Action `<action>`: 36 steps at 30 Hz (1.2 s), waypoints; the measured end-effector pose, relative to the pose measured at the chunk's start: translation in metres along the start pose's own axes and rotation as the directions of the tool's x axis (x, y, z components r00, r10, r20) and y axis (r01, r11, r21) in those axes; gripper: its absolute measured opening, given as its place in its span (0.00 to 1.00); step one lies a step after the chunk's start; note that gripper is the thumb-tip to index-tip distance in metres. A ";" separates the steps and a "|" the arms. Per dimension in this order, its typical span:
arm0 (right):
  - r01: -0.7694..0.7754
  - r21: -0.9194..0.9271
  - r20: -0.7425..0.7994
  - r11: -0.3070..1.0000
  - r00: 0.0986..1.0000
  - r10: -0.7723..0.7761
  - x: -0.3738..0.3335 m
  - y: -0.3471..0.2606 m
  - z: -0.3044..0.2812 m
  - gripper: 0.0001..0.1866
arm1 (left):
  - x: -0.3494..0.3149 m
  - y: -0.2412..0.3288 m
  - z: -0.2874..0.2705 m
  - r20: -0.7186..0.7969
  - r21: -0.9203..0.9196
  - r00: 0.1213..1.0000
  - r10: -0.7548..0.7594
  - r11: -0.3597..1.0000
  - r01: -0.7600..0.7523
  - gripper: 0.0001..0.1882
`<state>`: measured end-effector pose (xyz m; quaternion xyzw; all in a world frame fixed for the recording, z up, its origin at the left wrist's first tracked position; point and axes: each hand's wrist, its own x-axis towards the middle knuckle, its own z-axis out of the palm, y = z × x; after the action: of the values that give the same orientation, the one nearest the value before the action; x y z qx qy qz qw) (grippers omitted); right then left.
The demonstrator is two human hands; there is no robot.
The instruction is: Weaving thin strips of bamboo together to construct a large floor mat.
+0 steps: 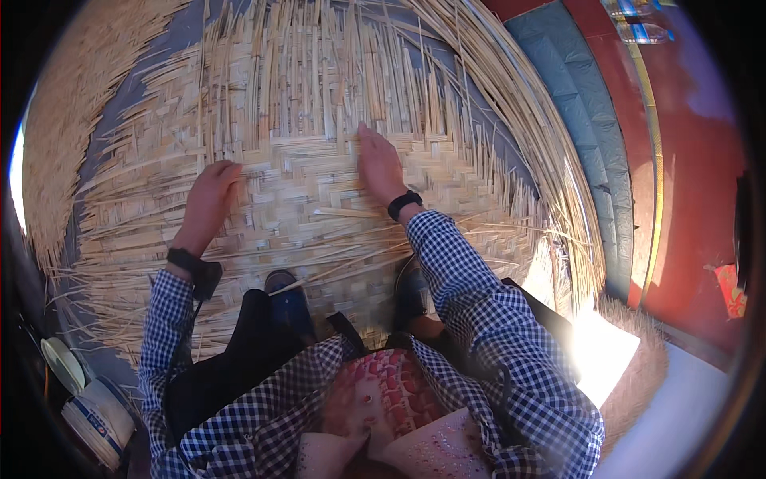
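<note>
A large woven mat (295,180) of flat, pale reed strips lies in front of me and under my feet, in a zigzag weave. Loose reed strips (295,72) run away from its far edge, side by side. At the left of that edge is my left hand (214,194), its fingers bent and pressed together against the strips; whatever they pinch is hidden. My right hand (381,166) rests on the weave near the middle of the far edge. Its fingers stretch forward along the strips, with nothing visible in them.
A long bundle of reeds (550,136) curves along the right side, beside a grey-green sheet (566,88) and red flooring (686,184). Another reed mat (68,120) lies at the far left. A white tub (100,419) stands at lower left. Plastic bottles (645,32) lie at upper right.
</note>
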<state>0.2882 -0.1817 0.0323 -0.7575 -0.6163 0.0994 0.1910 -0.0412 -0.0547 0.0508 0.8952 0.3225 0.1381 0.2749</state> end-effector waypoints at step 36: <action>-0.268 0.103 0.433 0.958 0.879 0.200 0.106 0.018 0.000 0.16 | 0.019 -0.127 -0.032 -0.247 -0.057 0.951 -0.185 0.983 0.176 0.12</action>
<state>0.3279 -0.0819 0.0339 -0.7698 -0.5366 0.3305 0.1011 -0.1042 0.0519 0.0038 0.8324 0.4328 0.2302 0.2586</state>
